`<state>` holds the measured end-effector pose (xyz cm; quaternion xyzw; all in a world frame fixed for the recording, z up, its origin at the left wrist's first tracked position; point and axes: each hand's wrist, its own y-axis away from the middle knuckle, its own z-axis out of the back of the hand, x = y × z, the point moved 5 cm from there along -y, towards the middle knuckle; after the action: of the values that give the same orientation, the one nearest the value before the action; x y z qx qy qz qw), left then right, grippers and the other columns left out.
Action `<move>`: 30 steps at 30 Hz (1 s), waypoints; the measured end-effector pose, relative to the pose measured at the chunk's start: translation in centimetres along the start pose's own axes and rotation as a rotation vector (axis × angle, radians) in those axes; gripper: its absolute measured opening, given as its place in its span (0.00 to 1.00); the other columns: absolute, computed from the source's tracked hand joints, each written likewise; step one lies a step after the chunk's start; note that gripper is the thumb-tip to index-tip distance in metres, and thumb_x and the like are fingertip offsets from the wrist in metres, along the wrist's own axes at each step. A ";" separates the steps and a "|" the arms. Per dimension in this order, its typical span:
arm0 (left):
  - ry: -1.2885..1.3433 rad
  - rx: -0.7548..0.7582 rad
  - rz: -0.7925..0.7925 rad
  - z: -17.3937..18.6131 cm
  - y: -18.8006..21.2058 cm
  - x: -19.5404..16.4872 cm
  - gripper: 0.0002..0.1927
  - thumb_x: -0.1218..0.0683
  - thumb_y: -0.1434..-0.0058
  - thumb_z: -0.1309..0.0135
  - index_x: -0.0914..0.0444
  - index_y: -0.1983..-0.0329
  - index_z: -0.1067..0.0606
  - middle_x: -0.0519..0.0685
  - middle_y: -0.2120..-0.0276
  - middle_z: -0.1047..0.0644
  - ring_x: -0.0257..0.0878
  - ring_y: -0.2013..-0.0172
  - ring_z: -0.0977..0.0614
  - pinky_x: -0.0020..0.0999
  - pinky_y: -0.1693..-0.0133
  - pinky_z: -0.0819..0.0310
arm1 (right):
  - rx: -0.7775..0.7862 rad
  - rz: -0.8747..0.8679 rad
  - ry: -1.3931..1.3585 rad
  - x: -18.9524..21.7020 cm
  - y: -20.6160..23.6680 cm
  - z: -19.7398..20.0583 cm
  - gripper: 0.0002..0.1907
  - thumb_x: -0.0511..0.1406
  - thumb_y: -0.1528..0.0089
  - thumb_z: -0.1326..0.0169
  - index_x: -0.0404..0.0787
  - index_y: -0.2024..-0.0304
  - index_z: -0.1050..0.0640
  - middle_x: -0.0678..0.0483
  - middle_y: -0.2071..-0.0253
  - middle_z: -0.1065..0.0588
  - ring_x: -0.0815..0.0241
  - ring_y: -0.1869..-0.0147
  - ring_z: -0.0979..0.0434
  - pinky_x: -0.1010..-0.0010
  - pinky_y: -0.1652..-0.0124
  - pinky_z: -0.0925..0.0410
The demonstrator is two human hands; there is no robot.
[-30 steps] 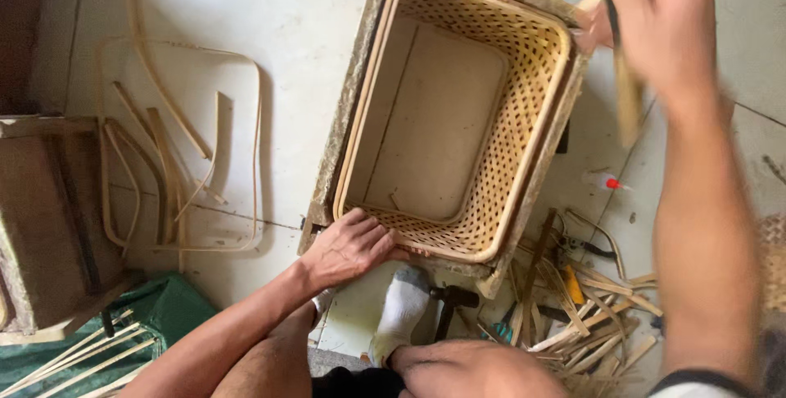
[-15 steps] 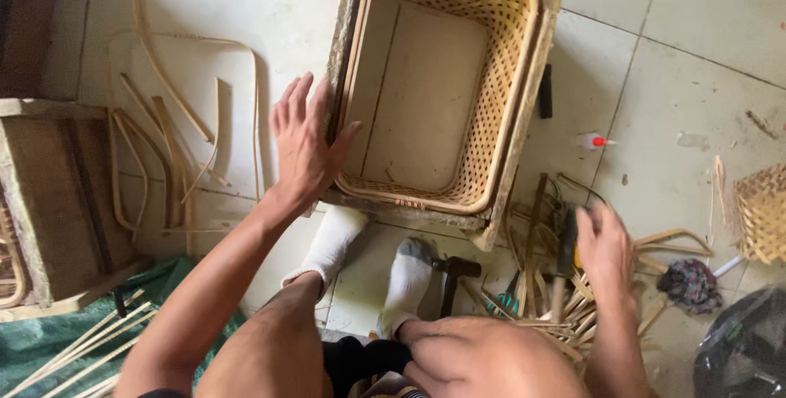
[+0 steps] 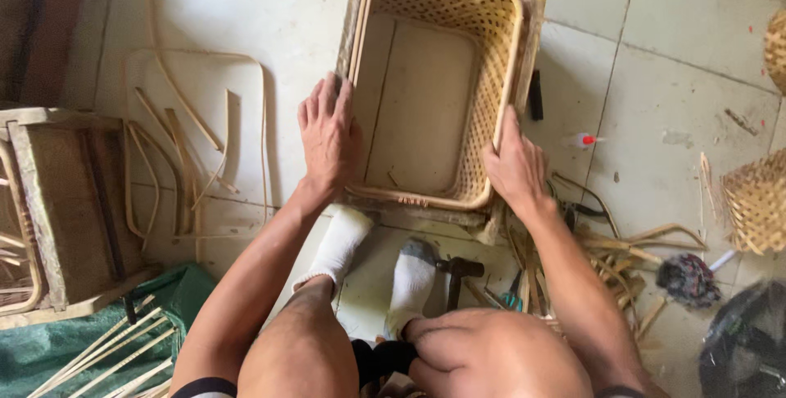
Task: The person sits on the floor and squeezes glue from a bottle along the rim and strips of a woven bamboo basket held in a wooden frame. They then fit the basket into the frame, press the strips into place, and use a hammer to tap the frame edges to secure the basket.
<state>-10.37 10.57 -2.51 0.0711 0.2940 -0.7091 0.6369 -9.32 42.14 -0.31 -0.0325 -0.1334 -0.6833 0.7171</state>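
Note:
A rectangular woven rattan basket [image 3: 499, 54] with a plain board bottom sits on the tiled floor in front of my socked feet [image 3: 377, 263]. My left hand [image 3: 327, 136] lies flat on its left rim, fingers pointing away from me. My right hand [image 3: 514, 167] grips the right rim near the close corner. Neither hand holds a tool.
Bent rattan strips [image 3: 176, 140] lie on the floor at left beside a wooden crate [image 3: 70, 201]. A hammer [image 3: 457, 273] and loose cane offcuts [image 3: 606, 259] lie near my right leg. Another woven basket [image 3: 757, 201] stands at right. A small glue tube [image 3: 583, 140] lies on the tiles.
My right hand came down from above the basket, dipped to the cane pile at right, then took hold of the right rim. My left hand shifted up along the left rim.

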 end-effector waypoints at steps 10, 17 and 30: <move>0.523 -0.030 0.149 1.1 0.2 0.1 0.36 0.71 0.48 0.54 0.67 0.32 0.31 0.60 0.44 0.23 0.53 0.43 0.23 0.43 0.38 0.29 | -0.285 -0.066 -0.541 -1.1 2.5 -0.1 0.37 0.31 0.39 0.43 0.34 0.26 0.34 0.62 0.80 0.35 0.68 0.79 0.36 0.74 0.79 0.37; 0.591 0.066 0.307 2.6 1.0 0.3 0.34 0.68 0.40 0.48 0.60 0.28 0.31 0.55 0.55 0.23 0.40 0.60 0.22 0.32 0.57 0.25 | -0.360 -0.065 -0.670 -1.7 3.8 -1.5 0.17 0.29 0.39 0.43 0.34 0.47 0.28 0.60 0.79 0.33 0.71 0.79 0.38 0.74 0.79 0.41; 0.929 0.034 0.282 5.0 2.3 -1.2 0.31 0.66 0.36 0.47 0.68 0.28 0.36 0.51 0.47 0.23 0.32 0.53 0.22 0.27 0.54 0.24 | -0.588 0.093 -0.763 1.5 3.9 5.6 0.22 0.26 0.33 0.44 0.32 0.36 0.25 0.54 0.70 0.27 0.71 0.73 0.36 0.76 0.74 0.39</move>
<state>-6.57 9.01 1.41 0.4295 0.5230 -0.5140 0.5270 -6.29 42.22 5.91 -0.4881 -0.1867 -0.5985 0.6071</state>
